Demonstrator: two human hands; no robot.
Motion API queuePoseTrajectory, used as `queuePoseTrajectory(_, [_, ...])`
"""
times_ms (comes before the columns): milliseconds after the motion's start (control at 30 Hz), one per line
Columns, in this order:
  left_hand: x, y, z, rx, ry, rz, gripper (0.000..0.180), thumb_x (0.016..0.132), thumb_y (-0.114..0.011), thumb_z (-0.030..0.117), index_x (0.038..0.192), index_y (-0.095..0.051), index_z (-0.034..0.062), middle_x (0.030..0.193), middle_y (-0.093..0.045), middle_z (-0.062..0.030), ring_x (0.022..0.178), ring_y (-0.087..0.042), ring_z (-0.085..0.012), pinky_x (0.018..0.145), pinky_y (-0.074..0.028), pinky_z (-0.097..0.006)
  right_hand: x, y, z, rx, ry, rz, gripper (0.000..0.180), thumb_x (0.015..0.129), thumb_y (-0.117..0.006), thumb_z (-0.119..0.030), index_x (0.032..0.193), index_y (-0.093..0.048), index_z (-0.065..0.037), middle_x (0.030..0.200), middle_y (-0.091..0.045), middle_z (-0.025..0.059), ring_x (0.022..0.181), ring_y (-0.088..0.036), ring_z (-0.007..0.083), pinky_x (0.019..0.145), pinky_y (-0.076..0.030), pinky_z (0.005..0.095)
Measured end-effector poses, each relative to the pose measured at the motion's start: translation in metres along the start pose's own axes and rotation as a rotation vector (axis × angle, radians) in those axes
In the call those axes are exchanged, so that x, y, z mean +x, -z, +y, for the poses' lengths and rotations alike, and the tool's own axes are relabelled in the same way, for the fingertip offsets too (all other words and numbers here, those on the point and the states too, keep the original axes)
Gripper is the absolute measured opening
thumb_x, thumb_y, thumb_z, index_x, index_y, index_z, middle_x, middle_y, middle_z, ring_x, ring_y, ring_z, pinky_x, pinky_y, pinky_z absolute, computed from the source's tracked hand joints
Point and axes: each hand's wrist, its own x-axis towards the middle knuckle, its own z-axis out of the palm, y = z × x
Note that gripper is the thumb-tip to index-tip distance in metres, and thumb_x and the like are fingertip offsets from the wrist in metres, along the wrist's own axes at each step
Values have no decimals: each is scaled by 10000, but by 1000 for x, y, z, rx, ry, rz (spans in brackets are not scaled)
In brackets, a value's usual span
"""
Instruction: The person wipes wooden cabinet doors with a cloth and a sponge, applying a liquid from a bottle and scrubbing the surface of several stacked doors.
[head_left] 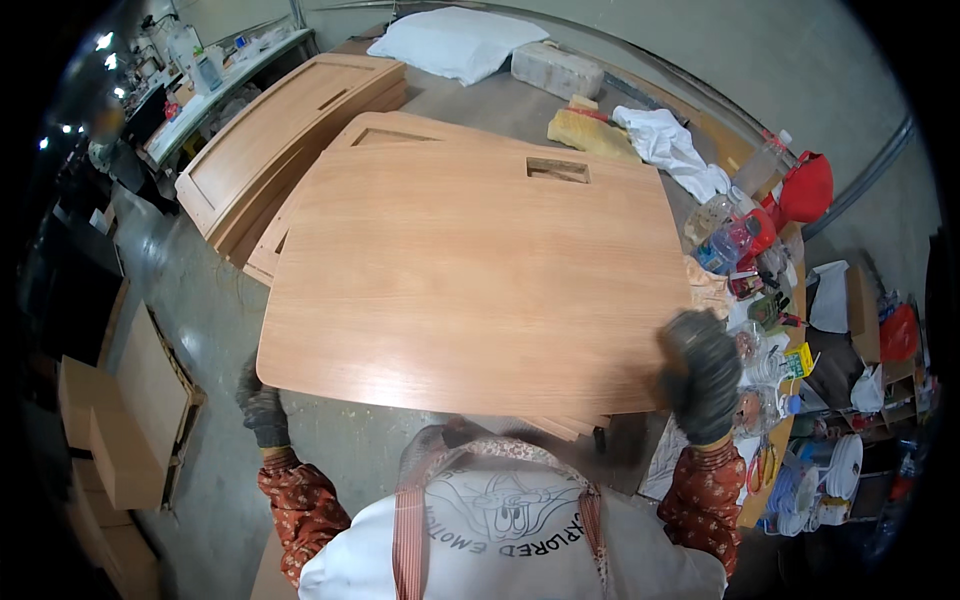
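Observation:
A broad, light-brown wooden panel (470, 280) with rounded corners lies in front of me, over other panels. A rectangular cutout (558, 171) sits near its far edge. At its near left corner my left hand (263, 402), in a dark grey glove, is closed around the edge; the fingers are partly hidden by the panel. My right hand (703, 375), gloved too, is at the panel's right edge near the front corner. Motion smears its fingers, so its grip cannot be made out. Underneath, another wooden panel (385, 128) sticks out at the far left.
A stack of wooden panels (290, 125) stands at the far left. Behind lie a white bag (460, 42), a wrapped block (557, 70), a yellow sponge (592, 133) and a white cloth (672, 150). Several bottles (728, 245) and small tools crowd the right side. Cardboard (125, 440) stands left on the floor.

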Motion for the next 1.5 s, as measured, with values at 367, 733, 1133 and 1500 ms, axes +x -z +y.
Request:
queuePoseTrajectory(367, [-7, 1, -8, 51, 124, -32, 365, 951, -536, 177, 1272, -517, 4, 1210, -570, -124, 1114, -560, -216, 952, -472, -366, -36, -38, 34, -4, -528, 113, 516, 904, -633, -236, 1355, -476, -39, 1307, -539, 224, 1225, -511, 348, 1004, -400, 418])
queuePoseTrajectory(733, [61, 4, -47, 341, -118, -8, 377, 986, -393, 139, 1311, -517, -4, 1323, -540, -142, 1217, -502, -253, 1046, -383, -380, -33, -62, 15, -31, -377, 251, 435, 897, -608, -90, 1318, -514, -35, 1229, -596, 199, 1116, -588, 332, 928, -461, 411])
queuePoseTrajectory(1133, [56, -24, -15, 756, -227, -104, 318, 968, -451, 196, 1197, -540, -6, 1068, -613, -178, 958, -605, -263, 791, -485, -368, -39, -66, 49, 209, -456, 342, 349, 970, -474, -80, 1302, -526, 14, 1321, -555, 149, 1233, -499, 246, 1044, -363, 350])
queuePoseTrajectory(1500, [34, -27, 3, -384, 259, 86, 420, 959, -482, 339, 1236, -554, 31, 1177, -630, -134, 1021, -621, -256, 843, -511, -401, -76, -81, 98, 19, -275, 191, 434, 949, -475, -206, 1339, -468, -17, 1348, -518, 145, 1188, -526, 258, 979, -423, 370])
